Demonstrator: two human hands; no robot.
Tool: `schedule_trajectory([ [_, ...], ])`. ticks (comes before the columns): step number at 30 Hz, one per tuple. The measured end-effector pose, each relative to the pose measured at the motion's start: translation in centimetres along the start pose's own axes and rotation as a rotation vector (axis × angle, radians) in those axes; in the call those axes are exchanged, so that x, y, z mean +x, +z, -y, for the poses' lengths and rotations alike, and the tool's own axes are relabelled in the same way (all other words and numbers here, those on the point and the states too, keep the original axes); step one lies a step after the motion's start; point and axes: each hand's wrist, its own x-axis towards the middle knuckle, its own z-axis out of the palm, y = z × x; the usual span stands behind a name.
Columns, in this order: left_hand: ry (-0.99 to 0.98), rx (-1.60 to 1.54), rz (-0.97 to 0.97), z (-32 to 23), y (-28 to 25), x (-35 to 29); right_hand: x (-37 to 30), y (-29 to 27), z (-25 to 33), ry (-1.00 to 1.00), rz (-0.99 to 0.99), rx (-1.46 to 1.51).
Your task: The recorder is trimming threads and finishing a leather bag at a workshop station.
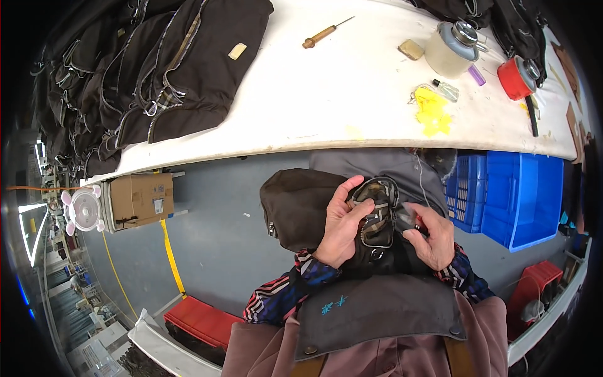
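Observation:
A dark brown fabric bag (300, 204) lies across my lap, with a zipped pocket opening (379, 226) that shows plaid lining. My left hand (339, 232) grips the pocket edge, its thumb pressed on the lining. Close to the other side of the pocket, my right hand (432, 239) is closed, thumb and fingers pinched together. A dark, shiny bit shows at its fingertips, but I cannot make out what it is. A thin pale thread or cord (422, 179) runs from near the table edge down toward my right hand.
On the white table (301, 94) lie stacked dark bags (188, 69), a wooden-handled awl (320, 36), a pump bottle (449, 53), a red container (516, 78) and a yellow cloth (432, 113). Blue crates (518, 201) stand at right, a cardboard box (141, 198) and pink-white fan (83, 208) at left.

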Motion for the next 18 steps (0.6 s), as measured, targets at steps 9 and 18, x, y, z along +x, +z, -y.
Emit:
schedule_trajectory([
  [9,-0.094,-0.041,-0.102,0.0,0.1,0.1,0.5,0.8,-0.2,-0.202,-0.009,-0.225],
  [18,-0.111,-0.039,-0.1,-0.1,-0.2,0.3,1.7,0.3,-0.6,-0.262,0.011,-0.255],
])
